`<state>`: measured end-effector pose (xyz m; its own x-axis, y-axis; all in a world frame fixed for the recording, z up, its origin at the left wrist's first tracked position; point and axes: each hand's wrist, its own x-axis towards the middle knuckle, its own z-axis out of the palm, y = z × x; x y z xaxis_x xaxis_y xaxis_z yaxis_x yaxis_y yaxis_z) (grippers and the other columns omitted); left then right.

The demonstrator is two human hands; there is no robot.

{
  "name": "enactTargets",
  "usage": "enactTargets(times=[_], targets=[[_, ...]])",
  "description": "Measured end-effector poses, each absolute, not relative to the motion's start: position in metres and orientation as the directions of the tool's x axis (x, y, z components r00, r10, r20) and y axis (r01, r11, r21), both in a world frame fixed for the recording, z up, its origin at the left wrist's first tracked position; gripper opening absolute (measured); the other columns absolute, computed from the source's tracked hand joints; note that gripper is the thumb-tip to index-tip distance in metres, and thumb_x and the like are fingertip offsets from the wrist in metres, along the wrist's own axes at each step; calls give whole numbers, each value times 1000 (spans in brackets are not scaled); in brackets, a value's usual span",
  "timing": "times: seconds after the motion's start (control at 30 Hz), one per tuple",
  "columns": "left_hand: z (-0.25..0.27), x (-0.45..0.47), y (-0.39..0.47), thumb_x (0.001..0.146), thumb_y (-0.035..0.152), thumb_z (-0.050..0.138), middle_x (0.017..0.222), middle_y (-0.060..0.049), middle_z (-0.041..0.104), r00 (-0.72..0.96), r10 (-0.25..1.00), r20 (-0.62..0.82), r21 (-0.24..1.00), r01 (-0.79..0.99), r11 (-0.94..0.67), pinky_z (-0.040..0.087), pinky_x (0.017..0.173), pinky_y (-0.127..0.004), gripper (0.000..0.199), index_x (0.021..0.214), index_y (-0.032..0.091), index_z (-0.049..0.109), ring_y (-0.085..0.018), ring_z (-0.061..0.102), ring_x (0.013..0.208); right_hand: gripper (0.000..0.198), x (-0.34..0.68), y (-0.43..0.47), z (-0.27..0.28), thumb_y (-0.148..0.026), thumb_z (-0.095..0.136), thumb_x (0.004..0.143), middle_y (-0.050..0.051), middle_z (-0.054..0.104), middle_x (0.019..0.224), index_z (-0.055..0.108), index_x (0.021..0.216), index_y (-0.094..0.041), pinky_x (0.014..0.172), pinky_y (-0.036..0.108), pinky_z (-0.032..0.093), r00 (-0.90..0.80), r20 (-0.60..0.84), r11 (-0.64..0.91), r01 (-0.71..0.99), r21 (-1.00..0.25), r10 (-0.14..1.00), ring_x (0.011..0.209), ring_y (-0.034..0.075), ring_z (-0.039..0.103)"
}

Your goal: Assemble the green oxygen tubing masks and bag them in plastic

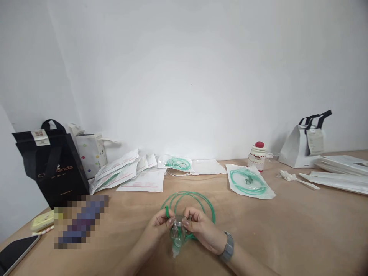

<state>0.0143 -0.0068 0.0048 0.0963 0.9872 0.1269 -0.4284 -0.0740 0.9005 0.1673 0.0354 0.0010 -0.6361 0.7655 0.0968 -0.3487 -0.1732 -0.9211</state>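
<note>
Just in front of me, over the tabletop, a small clear plastic nebulizer mask (178, 231) with green showing through it is held up between both hands. My left hand (161, 223) grips its left side between thumb and fingers, and a short green strip (167, 211) stands up by those fingers. The right edge is pinched by my right hand (201, 228), which has a grey watch on the wrist. Behind and beside the hands, green tubing (213, 209) lies in loose loops on the wooden table (255, 234). The fingers hide part of the mask's rim.
Packaged green tubing (249, 184) lies to the right, near a white jar (257, 157) with a red knob. White packets (123, 172) are piled at the back left beside a black bag (54, 168). A white bag (300, 145) stands far right. A phone (17, 253) lies near left.
</note>
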Motion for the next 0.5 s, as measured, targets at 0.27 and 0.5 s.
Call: enactTargets(times=[0.27,0.5], targets=[[11,13,-7,73,36,63,70,-3,62,175,981,86,879,-477,8,41,68,-27,19,72,17,66,-15,55,68,35,173,41,3,-32,79,56,-5,51,56,48,60,-15,49,19,26,-634,40,-274,-389,-879,772,51,6,42],[0,17,-1,55,14,78,87,-6,66,223,960,170,903,-426,-61,45,75,-31,39,92,18,64,-20,59,82,29,172,42,2,-38,72,64,-1,55,65,56,65,-14,56,22,35,-610,22,-307,-429,-850,792,60,10,48]])
